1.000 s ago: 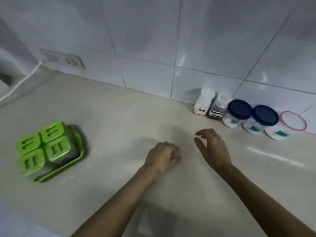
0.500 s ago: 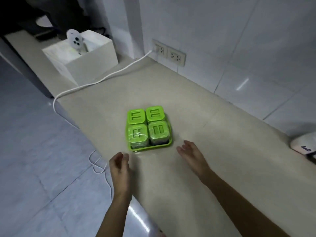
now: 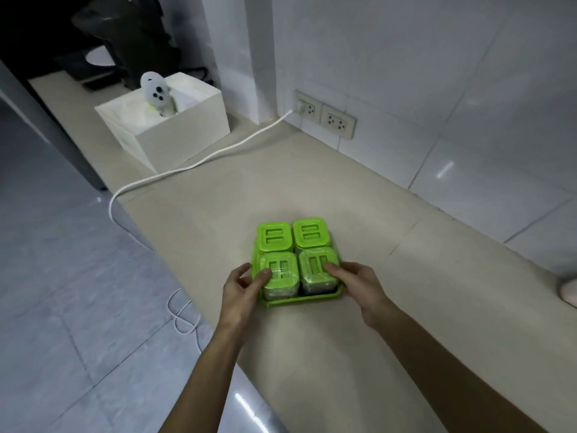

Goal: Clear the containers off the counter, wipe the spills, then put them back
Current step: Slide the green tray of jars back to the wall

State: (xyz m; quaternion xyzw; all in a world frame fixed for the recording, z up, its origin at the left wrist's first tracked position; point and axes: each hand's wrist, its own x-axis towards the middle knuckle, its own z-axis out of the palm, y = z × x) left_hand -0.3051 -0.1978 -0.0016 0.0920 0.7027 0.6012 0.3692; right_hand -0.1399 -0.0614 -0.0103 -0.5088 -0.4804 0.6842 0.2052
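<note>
A green tray (image 3: 303,303) holding several green-lidded square containers (image 3: 307,237) sits on the beige counter (image 3: 343,189), near its front edge. My left hand (image 3: 242,287) grips the tray's left side, thumb on the near-left lid. My right hand (image 3: 359,284) grips the right side, fingers resting on the near-right lid. The tray rests on the counter. At the far right edge, part of a white container (image 3: 568,290) shows.
A white open box (image 3: 168,126) with a small white device in it stands at the counter's far left. A white cable (image 3: 199,160) runs from the wall sockets (image 3: 324,115) across the counter and down to the tiled floor (image 3: 62,276). Tiled wall behind.
The view swung left from the jars by the wall to the green tray. Both hands moved in and closed on the tray's two sides.
</note>
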